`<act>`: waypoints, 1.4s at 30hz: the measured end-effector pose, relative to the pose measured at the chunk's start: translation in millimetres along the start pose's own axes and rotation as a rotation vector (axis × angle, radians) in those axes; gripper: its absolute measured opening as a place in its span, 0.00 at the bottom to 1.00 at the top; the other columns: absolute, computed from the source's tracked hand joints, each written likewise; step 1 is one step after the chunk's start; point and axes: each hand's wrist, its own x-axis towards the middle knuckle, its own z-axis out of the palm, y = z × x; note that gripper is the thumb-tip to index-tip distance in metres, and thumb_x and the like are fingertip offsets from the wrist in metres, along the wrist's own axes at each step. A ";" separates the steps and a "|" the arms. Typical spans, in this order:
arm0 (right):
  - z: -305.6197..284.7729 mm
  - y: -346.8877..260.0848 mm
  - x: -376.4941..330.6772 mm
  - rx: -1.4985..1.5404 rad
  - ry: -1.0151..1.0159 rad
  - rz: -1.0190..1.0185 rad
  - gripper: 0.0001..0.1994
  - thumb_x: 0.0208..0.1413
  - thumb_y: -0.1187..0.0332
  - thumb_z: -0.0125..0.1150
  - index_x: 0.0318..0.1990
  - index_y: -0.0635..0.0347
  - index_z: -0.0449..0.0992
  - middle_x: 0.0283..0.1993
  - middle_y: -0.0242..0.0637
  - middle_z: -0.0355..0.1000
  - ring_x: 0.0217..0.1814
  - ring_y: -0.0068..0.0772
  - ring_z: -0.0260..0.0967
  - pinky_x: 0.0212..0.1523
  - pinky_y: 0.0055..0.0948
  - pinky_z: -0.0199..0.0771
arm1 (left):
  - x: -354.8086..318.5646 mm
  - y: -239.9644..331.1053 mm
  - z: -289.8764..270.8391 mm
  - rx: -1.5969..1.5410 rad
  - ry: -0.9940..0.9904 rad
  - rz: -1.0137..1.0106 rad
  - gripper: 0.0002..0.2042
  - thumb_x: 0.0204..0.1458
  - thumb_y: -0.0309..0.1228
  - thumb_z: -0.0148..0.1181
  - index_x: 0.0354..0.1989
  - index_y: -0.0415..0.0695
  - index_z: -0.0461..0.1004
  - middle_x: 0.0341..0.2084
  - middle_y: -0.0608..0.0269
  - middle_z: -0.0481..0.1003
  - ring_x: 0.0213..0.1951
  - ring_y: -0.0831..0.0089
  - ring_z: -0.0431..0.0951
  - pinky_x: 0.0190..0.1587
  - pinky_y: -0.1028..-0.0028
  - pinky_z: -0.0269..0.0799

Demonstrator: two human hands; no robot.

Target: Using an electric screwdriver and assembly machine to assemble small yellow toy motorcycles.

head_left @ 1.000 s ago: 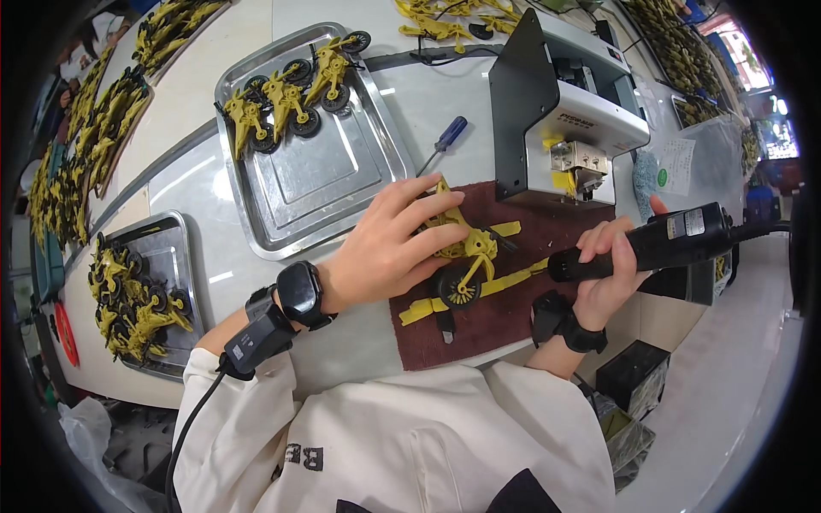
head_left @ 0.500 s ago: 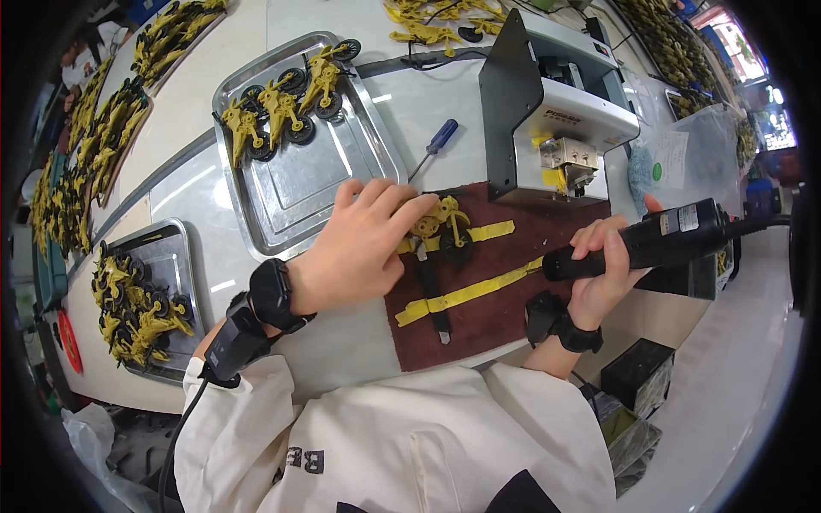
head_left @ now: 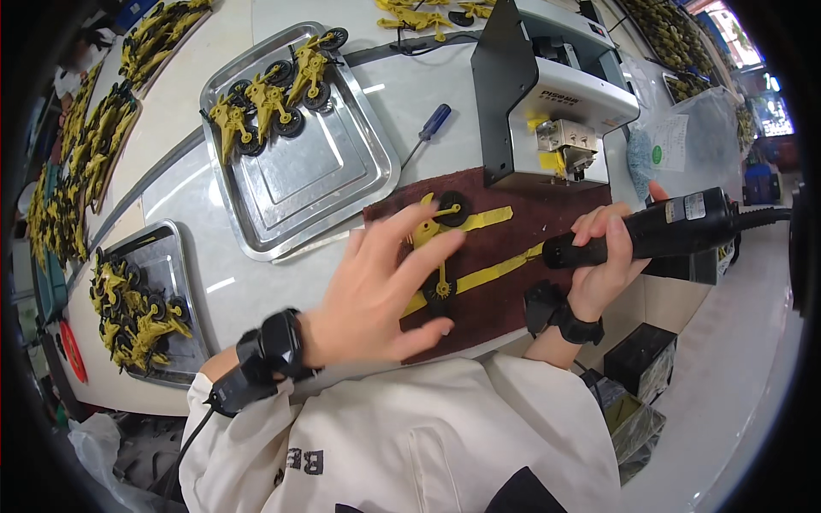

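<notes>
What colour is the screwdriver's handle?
Blue, on the screwdriver beside the tray; head view.

shiny metal tray [head_left: 342, 184], matt brown cloth mat [head_left: 530, 239], glossy yellow plastic toy motorcycle [head_left: 436, 227], matt black plastic power screwdriver [head_left: 658, 229].

Assembly workshop: metal trays [head_left: 342, 184] of yellow toy motorcycles [head_left: 269, 98].

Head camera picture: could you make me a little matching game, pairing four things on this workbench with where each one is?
Things:
1. power screwdriver
2. blue-handled screwdriver
3. yellow toy motorcycle
4. finished toy motorcycles

Places:
A. on the dark red mat, by the left hand
B. in the right hand
C. at the far end of the big metal tray
D. on the bare benchtop between tray and grey machine

Pairs: 1-B, 2-D, 3-A, 4-C
</notes>
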 end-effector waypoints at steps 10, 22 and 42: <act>-3.9 2.4 -3.3 0.032 -0.032 -0.025 0.35 0.52 0.66 0.59 0.61 0.67 0.45 0.20 0.36 0.63 0.16 0.27 0.62 0.23 0.29 0.69 | 16.6 -33.3 13.3 0.019 -0.175 0.041 0.37 0.30 0.38 0.68 0.57 0.49 0.65 0.61 0.50 0.56 0.58 0.52 0.58 0.57 0.55 0.51; 21.6 -51.4 73.7 -0.061 -0.047 -0.312 0.43 0.47 0.26 0.40 0.58 0.54 0.58 0.21 0.37 0.63 0.17 0.31 0.59 0.25 0.35 0.62 | 8.4 -21.6 58.8 0.191 0.050 0.008 0.42 0.33 0.59 0.66 0.56 0.45 0.65 0.58 0.51 0.60 0.55 0.52 0.61 0.55 0.56 0.51; 35.0 -30.0 -8.2 0.443 -0.625 -0.063 0.48 0.47 0.41 0.61 0.65 0.59 0.40 0.30 0.49 0.69 0.25 0.43 0.69 0.33 0.41 0.70 | 1.2 -35.3 55.5 0.119 0.055 -0.076 0.45 0.32 0.55 0.66 0.61 0.44 0.60 0.61 0.52 0.58 0.62 0.51 0.56 0.60 0.53 0.48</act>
